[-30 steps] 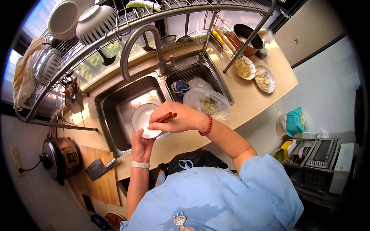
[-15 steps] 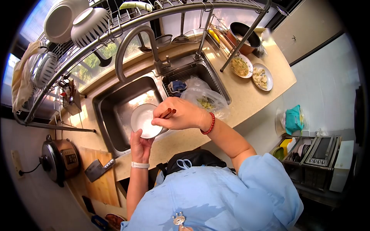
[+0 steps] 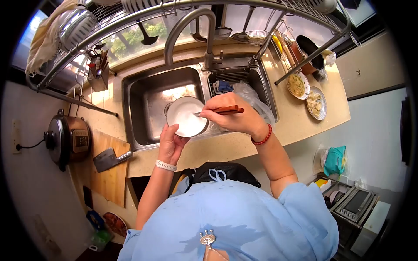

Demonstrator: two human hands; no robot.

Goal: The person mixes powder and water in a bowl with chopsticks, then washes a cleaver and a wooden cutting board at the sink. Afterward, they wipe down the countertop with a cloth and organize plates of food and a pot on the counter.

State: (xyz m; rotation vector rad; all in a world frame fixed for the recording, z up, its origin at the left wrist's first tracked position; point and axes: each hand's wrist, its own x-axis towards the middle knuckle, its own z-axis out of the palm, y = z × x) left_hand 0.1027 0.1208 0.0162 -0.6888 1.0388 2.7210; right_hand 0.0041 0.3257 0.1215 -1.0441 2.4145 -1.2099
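Observation:
A white bowl (image 3: 186, 116) with pale contents is held over the front edge of the left sink basin (image 3: 146, 108). My left hand (image 3: 171, 145) grips its lower left rim, thumb on top. Wrapped round reddish-brown chopsticks (image 3: 228, 110), my right hand (image 3: 235, 115) is closed at the bowl's right side. The chopsticks' tips reach over the bowl's right rim. Behind my right hand, a clear plastic bag (image 3: 250, 96) and a blue cloth (image 3: 223, 86) lie in the right basin.
A curved faucet (image 3: 188, 19) and a metal rack (image 3: 130, 27) rise behind the sink. On the left are a cooker (image 3: 69, 138) and a cleaver (image 3: 109, 160) on a cutting board (image 3: 102, 182). Two food dishes (image 3: 298, 85) (image 3: 316, 103) stand at the right.
The view has shifted and turned. The chopsticks now lie nearly level, with their tips at the bowl, where before they pointed toward the camera. Both hands keep their hold.

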